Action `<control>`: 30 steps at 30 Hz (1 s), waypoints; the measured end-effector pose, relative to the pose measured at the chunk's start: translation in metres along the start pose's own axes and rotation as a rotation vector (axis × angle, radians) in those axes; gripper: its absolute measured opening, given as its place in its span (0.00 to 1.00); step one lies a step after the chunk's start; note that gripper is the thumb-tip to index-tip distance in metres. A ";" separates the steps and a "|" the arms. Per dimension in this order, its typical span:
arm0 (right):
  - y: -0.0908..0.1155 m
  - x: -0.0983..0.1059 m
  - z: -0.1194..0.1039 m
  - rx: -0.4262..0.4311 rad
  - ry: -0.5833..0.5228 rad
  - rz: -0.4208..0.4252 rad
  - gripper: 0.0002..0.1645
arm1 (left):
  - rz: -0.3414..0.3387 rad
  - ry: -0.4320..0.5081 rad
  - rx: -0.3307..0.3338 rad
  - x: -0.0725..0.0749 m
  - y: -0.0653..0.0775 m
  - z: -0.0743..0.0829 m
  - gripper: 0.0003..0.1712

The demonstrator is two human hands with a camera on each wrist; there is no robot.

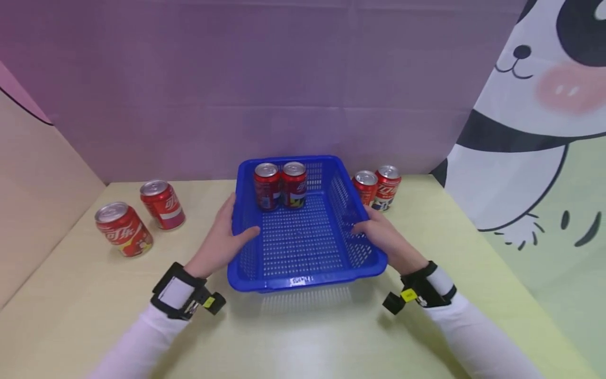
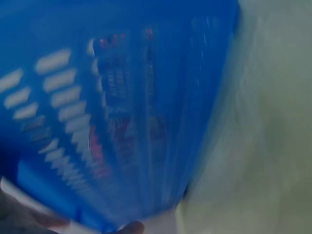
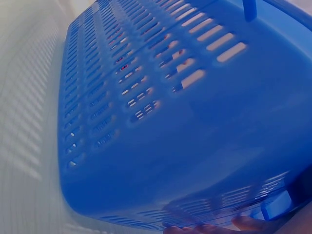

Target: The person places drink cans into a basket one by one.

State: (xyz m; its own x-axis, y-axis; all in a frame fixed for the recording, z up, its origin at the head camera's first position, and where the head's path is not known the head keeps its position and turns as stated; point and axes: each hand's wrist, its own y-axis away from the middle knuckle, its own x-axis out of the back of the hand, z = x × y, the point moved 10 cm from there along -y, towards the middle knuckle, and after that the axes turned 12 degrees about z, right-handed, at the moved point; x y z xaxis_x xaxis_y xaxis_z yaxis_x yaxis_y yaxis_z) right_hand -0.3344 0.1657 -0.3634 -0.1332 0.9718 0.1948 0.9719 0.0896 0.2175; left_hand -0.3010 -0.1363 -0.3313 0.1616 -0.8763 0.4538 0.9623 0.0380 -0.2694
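- Left hand (image 1: 219,241) and right hand (image 1: 387,241) grip a blue basket (image 1: 303,250), center frame.
- Two red cans (image 1: 294,187) stand inside, at its upper left.
- Four more cans (image 1: 124,230) flank it on the counter (image 1: 303,342).

Room in front half of blue basket (image 1: 307,282); two cans (image 1: 294,189) block far-left corner
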 end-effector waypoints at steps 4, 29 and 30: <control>0.000 -0.001 -0.002 0.005 0.004 -0.001 0.43 | -0.062 0.307 0.147 -0.013 0.000 -0.011 0.49; 0.006 0.070 -0.094 0.634 0.656 0.397 0.27 | -0.116 0.500 0.236 -0.023 0.002 -0.017 0.54; 0.006 0.078 -0.106 0.713 0.714 0.419 0.27 | -0.117 0.493 0.237 -0.024 0.002 -0.017 0.55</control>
State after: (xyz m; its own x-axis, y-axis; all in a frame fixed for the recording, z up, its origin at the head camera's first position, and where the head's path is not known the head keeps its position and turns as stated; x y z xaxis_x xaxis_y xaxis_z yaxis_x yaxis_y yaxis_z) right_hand -0.3592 0.2191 -0.2450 0.3763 0.6250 0.6840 0.8245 0.1108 -0.5549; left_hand -0.3063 -0.1239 -0.3573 -0.0162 -0.9999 0.0029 0.9997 -0.0163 -0.0172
